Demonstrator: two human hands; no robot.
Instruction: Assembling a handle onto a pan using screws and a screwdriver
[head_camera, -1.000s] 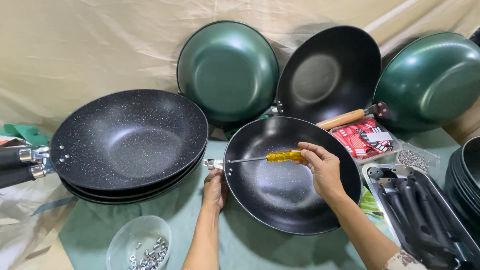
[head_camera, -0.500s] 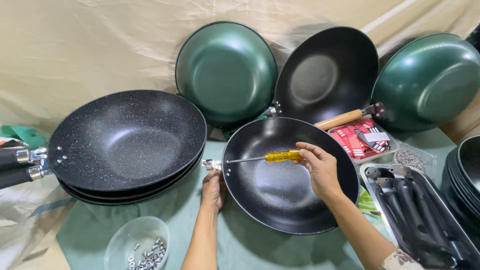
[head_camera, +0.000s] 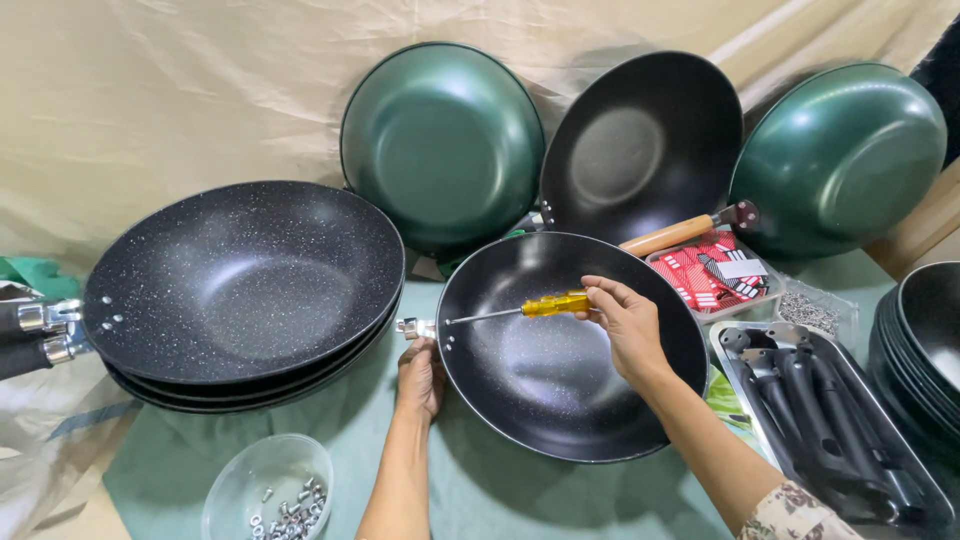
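Over the black wok (head_camera: 560, 390), right hand (head_camera: 628, 328) holds a screwdriver (head_camera: 520, 309).

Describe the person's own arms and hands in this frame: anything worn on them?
Both hands are bare, no gloves, rings or watch visible. The left hand and its forearm are uncovered to the frame edge. The right hand has a bare forearm ending in a camouflage-patterned sleeve at the bottom edge.

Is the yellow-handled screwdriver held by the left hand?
No, the right hand holds the screwdriver; the left hand grips the pan at its rim.
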